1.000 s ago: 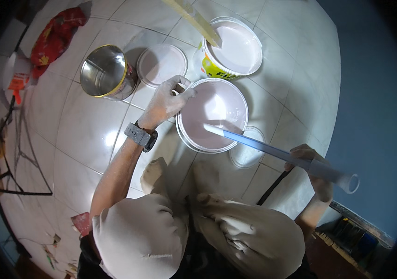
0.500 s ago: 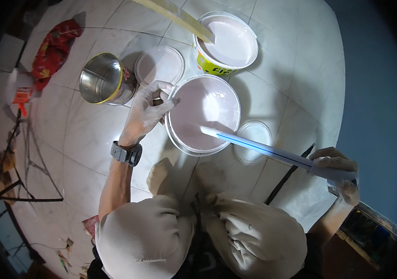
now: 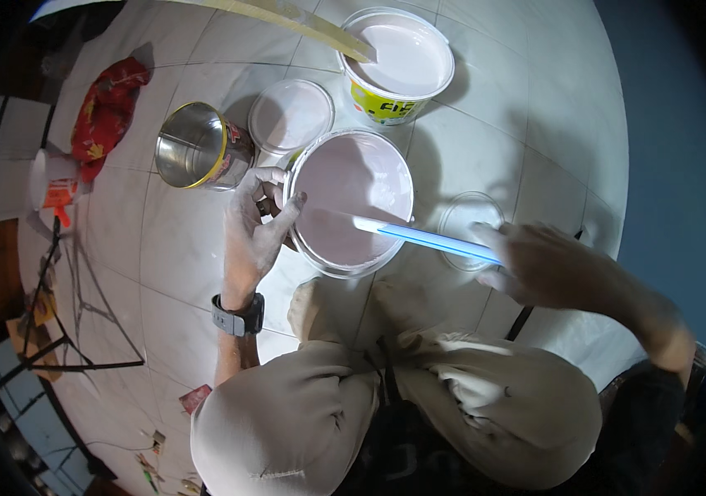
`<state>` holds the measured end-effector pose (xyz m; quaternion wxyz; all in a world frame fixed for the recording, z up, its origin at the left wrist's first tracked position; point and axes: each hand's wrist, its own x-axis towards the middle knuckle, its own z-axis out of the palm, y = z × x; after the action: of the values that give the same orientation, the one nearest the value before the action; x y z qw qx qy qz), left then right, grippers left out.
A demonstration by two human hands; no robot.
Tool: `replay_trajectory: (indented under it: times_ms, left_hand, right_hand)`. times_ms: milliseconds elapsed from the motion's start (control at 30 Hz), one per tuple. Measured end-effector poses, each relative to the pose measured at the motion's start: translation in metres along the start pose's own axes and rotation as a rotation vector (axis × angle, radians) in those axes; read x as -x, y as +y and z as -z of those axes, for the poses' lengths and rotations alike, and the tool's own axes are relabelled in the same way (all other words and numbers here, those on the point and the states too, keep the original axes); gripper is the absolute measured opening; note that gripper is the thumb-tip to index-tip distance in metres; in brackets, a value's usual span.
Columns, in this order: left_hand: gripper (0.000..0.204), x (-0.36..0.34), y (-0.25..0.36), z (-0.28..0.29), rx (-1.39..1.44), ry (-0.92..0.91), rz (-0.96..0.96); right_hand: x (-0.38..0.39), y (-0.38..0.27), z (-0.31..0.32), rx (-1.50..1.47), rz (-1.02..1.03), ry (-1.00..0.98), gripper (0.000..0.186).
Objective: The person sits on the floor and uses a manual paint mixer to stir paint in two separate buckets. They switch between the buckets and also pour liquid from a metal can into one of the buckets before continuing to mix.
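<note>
My left hand (image 3: pixel 260 227), coated in pale dust, is closed on the near left rim of a white bucket (image 3: pixel 406 169) holding pale pinkish paint. My right hand (image 3: pixel 535 260), blurred by motion, grips a long translucent stirring tube (image 3: pixel 427 238) with a blue stripe, whose far end dips into that paint. Behind stands a second bucket (image 3: pixel 382 106) of similar paint, green-labelled, with a yellowish slat (image 3: pixel 311 29) leaning in it. An empty metal tin (image 3: pixel 222 153) and a round lid (image 3: pixel 291 112) sit at the back left; another clear lid (image 3: pixel 469 207) lies under the tube.
A red cloth or bag (image 3: pixel 109 103) and a white container with orange (image 3: pixel 53 182) lie far left, near a black folding stand (image 3: pixel 80 362). Cords and small tools (image 3: pixel 154 446) are at lower left. A blue-grey surface (image 3: pixel 675 165) borders the tiled floor (image 3: pixel 179 264) on the right.
My right hand, first out at the tube's outer end, has moved inward and up, nearer the bucket. My left hand and the bucket it grips have shifted slightly left.
</note>
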<state>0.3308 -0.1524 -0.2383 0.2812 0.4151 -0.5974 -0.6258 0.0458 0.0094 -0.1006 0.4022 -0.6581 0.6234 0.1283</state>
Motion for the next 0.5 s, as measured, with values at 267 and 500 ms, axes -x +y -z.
replay_trajectory:
  times_ms: [267,500]
  left_hand:
    - [0.026,0.012,-0.009,0.002,0.048,-0.020,-0.021]
    - [0.028,0.011,-0.008,-0.006,0.081,-0.002,0.015]
  right_hand:
    - [-0.026,-0.020,0.006,0.534,0.067,0.113,0.047]
    - [-0.029,-0.030,0.004,0.731,-0.035,0.213,0.014]
